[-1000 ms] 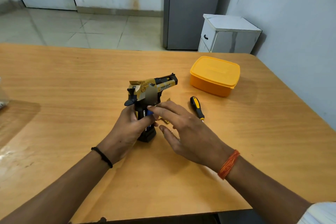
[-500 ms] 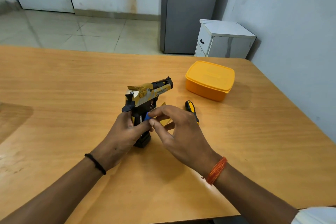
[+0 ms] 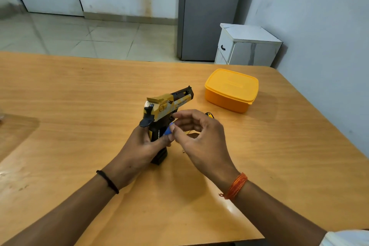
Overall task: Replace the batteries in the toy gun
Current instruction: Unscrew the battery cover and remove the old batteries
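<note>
Our left hand (image 3: 139,146) gripped the toy gun (image 3: 165,106) by its handle, upright above the wooden table (image 3: 79,96). Our right hand (image 3: 199,136) pinched a small blue piece (image 3: 167,131) at the grip, fingers curled.

Single head-worn wide-angle view, looking forward and down from the near edge of the tabletop (image 3: 79,96). Both forearms enter from the bottom, close to the lens. Floor (image 3: 69,34) and walls fill the top; straight edges bow toward the frame borders.
</note>
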